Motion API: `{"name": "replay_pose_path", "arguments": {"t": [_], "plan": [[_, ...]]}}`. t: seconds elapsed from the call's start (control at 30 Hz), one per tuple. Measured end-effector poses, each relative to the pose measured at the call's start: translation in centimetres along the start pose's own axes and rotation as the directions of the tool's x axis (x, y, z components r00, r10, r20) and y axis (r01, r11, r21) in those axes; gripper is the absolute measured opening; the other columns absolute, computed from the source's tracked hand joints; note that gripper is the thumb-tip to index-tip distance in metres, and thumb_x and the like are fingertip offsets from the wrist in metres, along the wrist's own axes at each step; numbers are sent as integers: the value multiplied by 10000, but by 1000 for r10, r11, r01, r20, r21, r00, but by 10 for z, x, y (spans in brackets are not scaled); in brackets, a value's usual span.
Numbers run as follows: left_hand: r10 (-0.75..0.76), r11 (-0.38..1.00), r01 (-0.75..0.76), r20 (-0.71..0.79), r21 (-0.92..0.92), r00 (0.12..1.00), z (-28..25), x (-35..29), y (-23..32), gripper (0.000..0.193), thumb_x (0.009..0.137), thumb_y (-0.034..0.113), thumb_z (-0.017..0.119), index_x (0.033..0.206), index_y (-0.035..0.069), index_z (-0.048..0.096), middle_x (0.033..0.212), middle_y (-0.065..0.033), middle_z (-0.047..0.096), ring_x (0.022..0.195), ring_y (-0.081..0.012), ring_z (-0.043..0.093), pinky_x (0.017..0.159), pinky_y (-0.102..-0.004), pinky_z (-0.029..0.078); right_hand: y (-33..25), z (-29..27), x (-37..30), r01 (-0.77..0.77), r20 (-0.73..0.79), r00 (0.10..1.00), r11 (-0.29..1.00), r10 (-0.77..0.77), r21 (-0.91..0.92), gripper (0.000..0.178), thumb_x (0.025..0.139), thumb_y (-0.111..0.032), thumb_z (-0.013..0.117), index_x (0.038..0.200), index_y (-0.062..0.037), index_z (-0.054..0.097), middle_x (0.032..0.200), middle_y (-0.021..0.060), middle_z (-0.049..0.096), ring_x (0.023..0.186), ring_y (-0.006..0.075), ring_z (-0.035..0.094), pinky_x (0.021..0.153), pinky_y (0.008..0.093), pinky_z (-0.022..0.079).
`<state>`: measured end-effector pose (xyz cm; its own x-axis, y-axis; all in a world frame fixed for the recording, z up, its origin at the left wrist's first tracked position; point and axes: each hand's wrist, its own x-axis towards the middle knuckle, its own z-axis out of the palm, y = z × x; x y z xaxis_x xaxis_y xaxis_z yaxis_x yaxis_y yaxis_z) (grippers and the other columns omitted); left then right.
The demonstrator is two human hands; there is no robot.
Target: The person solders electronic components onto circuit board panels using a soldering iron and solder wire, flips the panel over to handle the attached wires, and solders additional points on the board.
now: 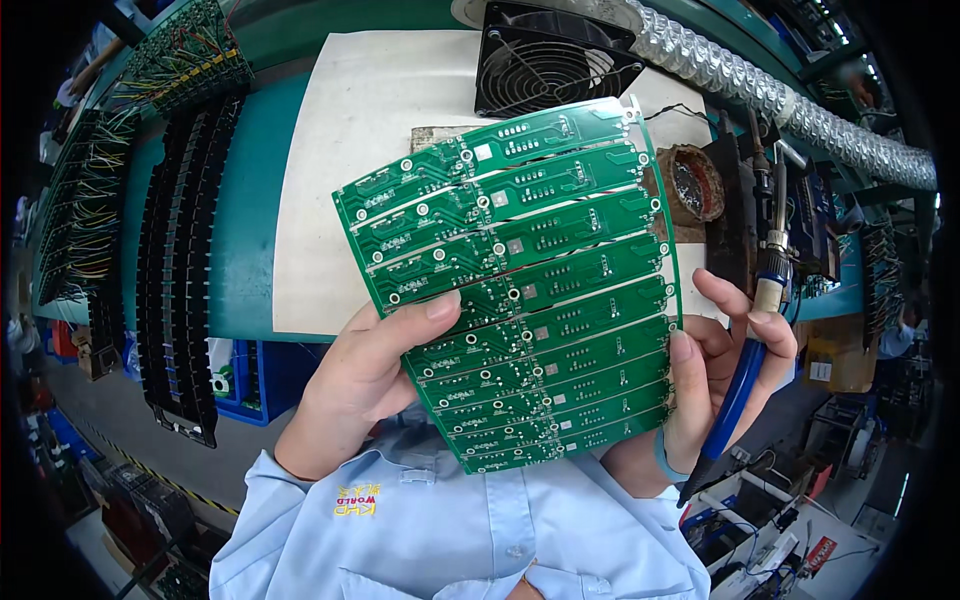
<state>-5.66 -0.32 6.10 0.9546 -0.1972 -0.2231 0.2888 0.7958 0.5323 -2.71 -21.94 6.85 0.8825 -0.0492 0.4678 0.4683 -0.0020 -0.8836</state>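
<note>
A green panel of circuit boards, divided into several long strips, is held tilted over the near edge of the bench. My left hand grips its left edge, thumb across the top face and fingers hidden beneath. At the right edge, the thumb of my right hand presses against the panel. The same hand also holds a soldering iron with a blue handle, its metal end pointing away from me and its black cord end toward my body.
Behind the panel, a black fan stands on a white sheet. A silvery flexible duct crosses the far right. Nearby sits a round, brown-stained container. Black slotted racks and wired boards lie left, above a blue bin.
</note>
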Motion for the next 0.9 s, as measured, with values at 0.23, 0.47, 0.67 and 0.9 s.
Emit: {"name": "replay_pose_path", "arguments": {"t": [0.23, 0.47, 0.67, 0.9], "plan": [[161, 913, -163, 36, 373, 986, -3, -6, -5, 368, 840, 59, 547, 1205, 19, 513, 1188, -196, 563, 983, -282, 606, 833, -378, 497, 7, -6, -3, -54, 14, 998, 999, 54, -5, 507, 748, 70, 624, 1162, -101, 386, 1175, 259, 525, 750, 204, 628, 737, 290, 502], [275, 151, -697, 648, 701, 710, 2, 7, -9, 261, 831, 63, 595, 1083, -3, 610, 1112, -171, 598, 836, -192, 576, 749, -285, 487, 39, -6, 6, 41, -69, 998, 870, -8, 491, 474, 732, 83, 650, 1057, -143, 389, 878, 171, 592, 763, 242, 625, 940, 460, 415], [300, 195, -762, 702, 618, 646, 7, 10, -19, 178, 814, 75, 609, 963, -6, 662, 1056, -161, 616, 785, -189, 563, 729, -288, 454, 77, -38, 17, 33, 207, 949, 732, -236, 681, 408, 776, 26, 650, 1027, -204, 426, 819, 109, 586, 773, 234, 615, 1086, 559, 191], [236, 237, -768, 732, 594, 639, 9, 14, -22, 166, 808, 80, 616, 941, -6, 665, 1023, -147, 625, 784, -189, 560, 721, -285, 423, 77, -39, 19, 64, 223, 927, 713, -302, 698, 331, 804, -41, 655, 997, -217, 451, 803, 80, 585, 767, 222, 606, 1121, 545, 95]]}}
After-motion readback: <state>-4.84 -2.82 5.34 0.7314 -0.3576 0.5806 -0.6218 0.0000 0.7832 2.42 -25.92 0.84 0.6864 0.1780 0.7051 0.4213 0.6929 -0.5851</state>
